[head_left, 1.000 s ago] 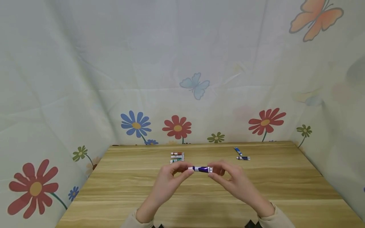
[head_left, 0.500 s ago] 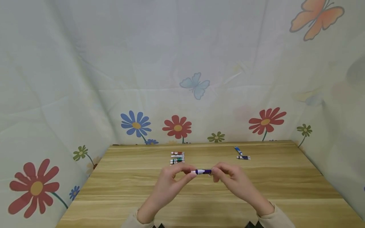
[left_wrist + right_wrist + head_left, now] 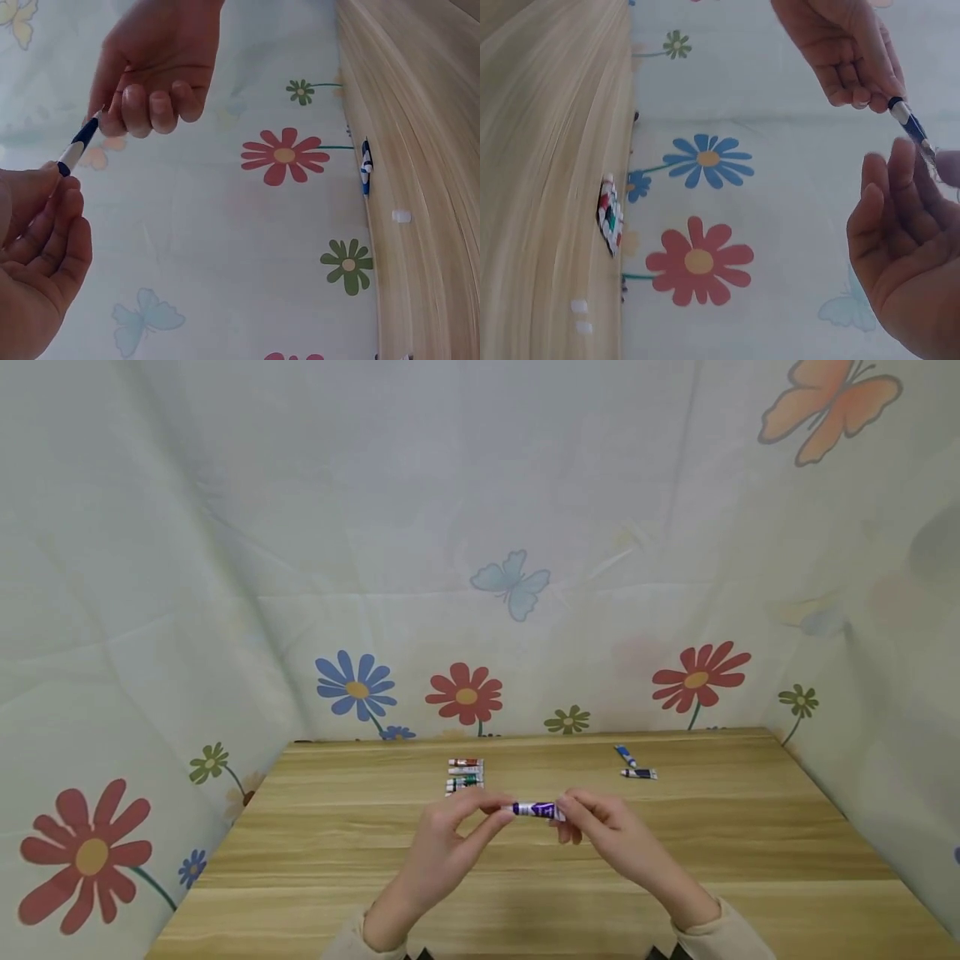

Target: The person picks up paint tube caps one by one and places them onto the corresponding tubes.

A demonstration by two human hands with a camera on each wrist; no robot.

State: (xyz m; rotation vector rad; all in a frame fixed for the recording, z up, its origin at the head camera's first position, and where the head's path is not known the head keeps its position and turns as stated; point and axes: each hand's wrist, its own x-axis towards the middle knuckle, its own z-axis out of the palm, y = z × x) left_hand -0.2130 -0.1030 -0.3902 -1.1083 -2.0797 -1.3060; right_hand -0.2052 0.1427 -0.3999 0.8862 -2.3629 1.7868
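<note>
A small purple and white paint tube (image 3: 535, 810) is held level above the table between both hands. My left hand (image 3: 442, 835) pinches its white cap end between thumb and index finger. At the other end, my right hand (image 3: 611, 831) pinches the flat crimped tail. In the left wrist view the same paint tube (image 3: 77, 146) looks dark blue and white and slants between the fingertips. The right wrist view shows the tube (image 3: 909, 122) too, its tail partly covered by the right thumb and fingers. The cap is mostly hidden by the left fingers.
A row of several paint tubes (image 3: 466, 772), red, white and green among them, lies beyond the left hand. Further right lie a blue tube (image 3: 626, 755) and a dark tube (image 3: 639, 773). A flowered cloth (image 3: 375, 610) encloses the wooden table (image 3: 337, 835) behind and at the sides.
The purple tube has shifted slightly right and turned about its length. The right thumb and fingers have changed their hold on the tail, with the other fingers now dropped below it.
</note>
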